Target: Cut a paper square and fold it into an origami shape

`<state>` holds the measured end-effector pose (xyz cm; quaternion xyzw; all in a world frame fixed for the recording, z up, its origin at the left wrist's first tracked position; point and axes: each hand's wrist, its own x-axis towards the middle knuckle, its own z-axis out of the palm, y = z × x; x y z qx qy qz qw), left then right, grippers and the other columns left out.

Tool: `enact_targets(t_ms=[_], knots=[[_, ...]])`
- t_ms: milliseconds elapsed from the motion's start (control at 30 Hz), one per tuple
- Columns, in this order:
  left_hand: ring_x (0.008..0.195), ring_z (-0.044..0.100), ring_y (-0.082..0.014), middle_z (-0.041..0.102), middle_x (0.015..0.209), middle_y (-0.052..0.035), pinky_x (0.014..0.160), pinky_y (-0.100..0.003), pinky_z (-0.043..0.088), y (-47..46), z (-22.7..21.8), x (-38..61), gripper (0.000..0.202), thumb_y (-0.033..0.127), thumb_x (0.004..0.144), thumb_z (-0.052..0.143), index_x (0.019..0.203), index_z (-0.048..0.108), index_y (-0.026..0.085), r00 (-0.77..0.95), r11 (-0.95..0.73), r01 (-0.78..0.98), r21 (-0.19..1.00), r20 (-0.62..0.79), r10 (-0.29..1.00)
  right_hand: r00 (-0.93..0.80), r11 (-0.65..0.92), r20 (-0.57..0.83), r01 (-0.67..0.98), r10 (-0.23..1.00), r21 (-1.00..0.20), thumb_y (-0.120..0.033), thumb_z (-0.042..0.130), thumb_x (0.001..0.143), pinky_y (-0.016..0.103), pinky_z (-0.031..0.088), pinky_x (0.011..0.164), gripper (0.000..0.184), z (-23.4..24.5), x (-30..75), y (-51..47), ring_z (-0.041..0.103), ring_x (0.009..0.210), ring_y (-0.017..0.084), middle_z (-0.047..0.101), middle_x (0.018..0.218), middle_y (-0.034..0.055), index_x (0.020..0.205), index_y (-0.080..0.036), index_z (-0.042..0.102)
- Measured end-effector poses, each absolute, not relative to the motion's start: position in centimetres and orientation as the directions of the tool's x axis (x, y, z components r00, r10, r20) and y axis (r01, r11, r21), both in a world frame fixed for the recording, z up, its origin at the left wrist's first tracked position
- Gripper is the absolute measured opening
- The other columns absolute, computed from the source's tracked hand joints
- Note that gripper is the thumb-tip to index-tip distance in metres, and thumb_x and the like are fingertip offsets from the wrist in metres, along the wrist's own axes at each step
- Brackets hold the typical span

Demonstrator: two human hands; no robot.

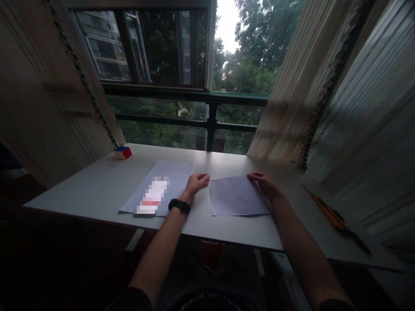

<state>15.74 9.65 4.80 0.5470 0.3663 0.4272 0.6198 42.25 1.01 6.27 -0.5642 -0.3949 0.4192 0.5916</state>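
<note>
A sheet of white paper (238,196) lies at a slight slant in front of me, between my hands. My left hand (197,182), with a black watch (179,206) on its wrist, has its fingers pinched together at the sheet's upper left corner. At the upper right corner, my right hand (264,183) grips the paper's edge between thumb and fingers. Left of my left hand lies a second white sheet (177,172). A phone (151,196) with a blurred-out screen rests on that second sheet.
The white table (81,190) stands against a window with a dark railing (212,123). A puzzle cube (123,152) sits at the back left. On the right lies an orange utility knife (329,211) beside dark, slender items. Curtains (292,99) hang at both sides.
</note>
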Motion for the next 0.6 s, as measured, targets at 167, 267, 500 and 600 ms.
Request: enact_targets(t_ms=[167,267,500,600], knots=[[0.083,0.061,-0.0187,0.067,0.09,-0.0106,0.074,-0.027,0.046,9.8,4.6,15.8,0.04,0.039,0.063,0.069,0.093,0.066,0.012,0.392,-0.262,0.088,0.961,0.208,0.896,0.209,-0.037,-0.044,-0.036,0.977,-0.999,-0.04,0.078,0.047,0.025,0.04,0.06,0.037,6.5,41.1,1.0,0.055,0.066,0.015,0.063,0.068,0.004,0.071,-0.014,0.068],[0.079,0.062,-0.0193,0.068,0.083,-0.0098,0.072,-0.027,0.045,9.4,4.8,15.6,0.037,0.042,0.064,0.067,0.087,0.069,0.013,0.485,-0.346,0.195,0.918,0.217,0.847,0.18,-0.029,-0.031,-0.009,0.983,-1.0,-0.042,0.077,0.049,0.025,0.04,0.06,0.037,6.4,40.5,1.1,0.055,0.066,0.015,0.064,0.069,0.0046,0.072,-0.014,0.068],[0.069,0.058,-0.018,0.067,0.07,-0.0064,0.059,-0.024,0.041,9.3,4.8,15.3,0.034,0.044,0.064,0.062,0.074,0.069,0.012,0.57,-0.38,0.301,0.875,0.155,0.807,0.066,-0.085,-0.077,0.124,0.995,-0.989,-0.04,0.076,0.051,0.021,0.032,0.047,0.031,6.6,40.3,0.7,0.05,0.056,0.01,0.059,0.061,0.0013,0.066,-0.015,0.066],[0.067,0.057,-0.0167,0.066,0.069,-0.0057,0.058,-0.023,0.04,9.3,4.7,15.3,0.034,0.044,0.065,0.061,0.072,0.069,0.011,0.587,-0.386,0.277,0.88,0.163,0.793,-0.117,-0.178,-0.216,0.274,0.969,-0.945,-0.04,0.075,0.053,0.021,0.029,0.044,0.031,7.0,40.6,0.2,0.046,0.05,0.008,0.057,0.056,0.0003,0.066,-0.013,0.066]])
